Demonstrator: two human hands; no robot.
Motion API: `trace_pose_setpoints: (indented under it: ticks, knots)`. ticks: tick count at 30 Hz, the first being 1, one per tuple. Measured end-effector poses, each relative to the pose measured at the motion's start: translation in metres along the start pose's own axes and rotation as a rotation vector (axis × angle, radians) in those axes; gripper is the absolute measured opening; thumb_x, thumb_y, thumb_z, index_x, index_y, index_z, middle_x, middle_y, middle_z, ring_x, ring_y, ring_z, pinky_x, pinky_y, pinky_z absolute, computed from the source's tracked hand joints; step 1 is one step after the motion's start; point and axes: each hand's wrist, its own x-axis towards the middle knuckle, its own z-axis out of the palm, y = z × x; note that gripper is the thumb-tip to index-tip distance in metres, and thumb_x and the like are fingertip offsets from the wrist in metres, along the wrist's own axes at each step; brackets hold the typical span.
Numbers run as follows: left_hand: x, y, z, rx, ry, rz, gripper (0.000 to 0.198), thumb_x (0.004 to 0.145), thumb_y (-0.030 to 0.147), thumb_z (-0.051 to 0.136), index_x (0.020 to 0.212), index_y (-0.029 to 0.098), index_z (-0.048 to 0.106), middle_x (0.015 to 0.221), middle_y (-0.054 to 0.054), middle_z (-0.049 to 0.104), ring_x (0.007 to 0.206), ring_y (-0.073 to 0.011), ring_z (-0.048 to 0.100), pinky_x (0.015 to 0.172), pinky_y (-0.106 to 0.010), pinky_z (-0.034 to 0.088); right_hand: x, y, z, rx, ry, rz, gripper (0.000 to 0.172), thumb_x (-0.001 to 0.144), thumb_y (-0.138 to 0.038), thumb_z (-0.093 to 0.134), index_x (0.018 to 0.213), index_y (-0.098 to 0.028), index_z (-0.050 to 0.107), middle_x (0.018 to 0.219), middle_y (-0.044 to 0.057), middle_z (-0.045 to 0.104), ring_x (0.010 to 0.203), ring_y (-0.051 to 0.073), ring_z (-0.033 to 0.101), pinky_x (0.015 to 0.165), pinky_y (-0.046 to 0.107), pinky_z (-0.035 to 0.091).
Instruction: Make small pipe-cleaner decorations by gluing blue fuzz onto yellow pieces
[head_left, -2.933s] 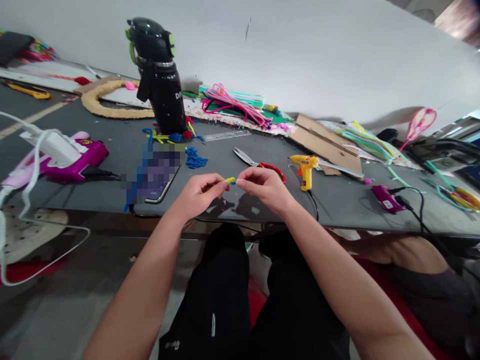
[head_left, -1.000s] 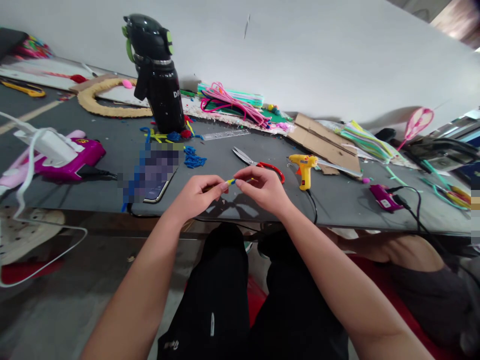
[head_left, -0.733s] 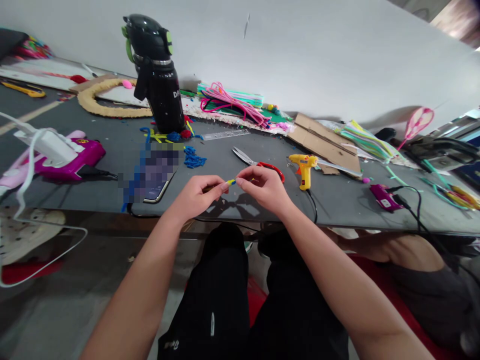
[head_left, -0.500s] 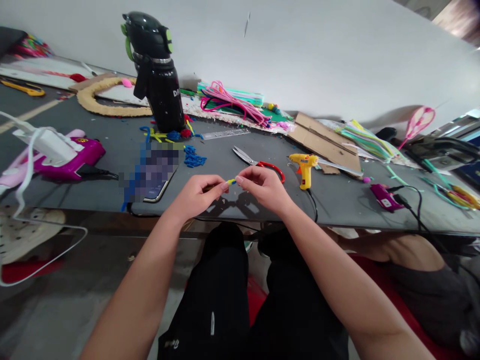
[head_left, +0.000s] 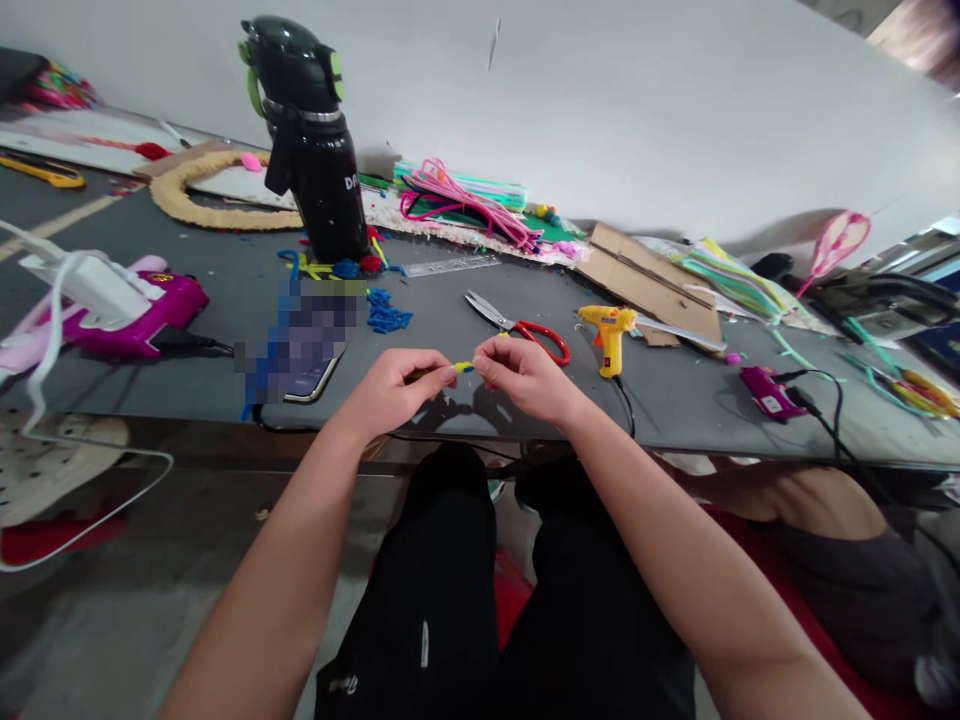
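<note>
So the person's got both hands just above the near edge of the desk [head_left: 431,285], fingertips almost meeting. Left hand [head_left: 409,385] has a tiny yellow-and-blue bit [head_left: 464,367] pinched between thumb and finger, and the right hand [head_left: 525,380] looks pinched on its blue end. Makes sense imo: something that small only leaves room for fingertips, and a grip from each side keeps it steady. It's right between the hands, off the desktop.

Scissors [head_left: 517,326] lie just beyond, red handles toward the right hand, and the glue gun [head_left: 612,340] has its grip facing the person, probably for an easy grab. The blue pieces [head_left: 388,312] sit in a little pile by the phone [head_left: 309,385], likely to keep them together.
</note>
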Motion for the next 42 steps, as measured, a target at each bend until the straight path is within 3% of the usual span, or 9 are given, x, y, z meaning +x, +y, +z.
trace_pose_setpoints:
  ticks: [17,24,28,35,42]
  knots:
    - [0.0,0.0,-0.002,-0.037,-0.01,0.002,0.029,0.091,0.036,0.058,0.075,0.015,0.068,0.059,0.001,0.055,0.056,-0.011,0.047,0.054,-0.024,0.034,0.0,-0.002,0.005,-0.028,0.056,-0.04,0.028,0.089,-0.043,0.062,0.083,-0.016,0.059,0.067,-0.002,0.052,0.059,0.01,0.046,0.055,0.025,0.037]
    - [0.0,-0.001,-0.002,-0.04,-0.005,0.016,0.027,0.091,0.034,0.058,0.074,0.015,0.068,0.058,0.001,0.055,0.056,-0.0104,0.047,0.053,-0.024,0.034,-0.001,-0.001,-0.006,0.076,0.164,-0.052,0.029,0.089,-0.044,0.063,0.092,-0.015,0.07,0.08,0.003,0.067,0.067,0.012,0.058,0.065,0.026,0.048]
    - [-0.001,0.001,-0.002,-0.063,-0.018,0.022,0.028,0.091,0.033,0.058,0.074,0.014,0.069,0.057,0.002,0.054,0.054,-0.0099,0.047,0.052,-0.023,0.033,0.027,0.011,-0.015,-0.092,0.18,-0.102,0.024,0.087,-0.036,0.066,0.097,-0.014,0.072,0.085,0.004,0.071,0.071,0.013,0.06,0.067,0.026,0.048]
    - [-0.003,-0.001,-0.002,-0.113,-0.026,-0.016,0.03,0.091,0.036,0.059,0.074,0.014,0.069,0.057,0.001,0.053,0.055,-0.0106,0.045,0.052,-0.024,0.032,0.113,0.023,0.0,-0.487,0.013,-0.204,0.016,0.083,-0.02,0.066,0.096,-0.014,0.074,0.092,0.005,0.073,0.08,0.014,0.06,0.076,0.027,0.045]
    - [-0.003,-0.005,-0.002,-0.149,-0.037,-0.02,0.034,0.092,0.042,0.058,0.075,0.015,0.069,0.057,0.0,0.054,0.053,-0.0112,0.044,0.05,-0.025,0.031,0.136,0.017,0.021,-0.566,-0.081,-0.233,0.009,0.081,-0.014,0.068,0.089,-0.015,0.073,0.087,0.004,0.066,0.079,0.015,0.056,0.074,0.027,0.042]
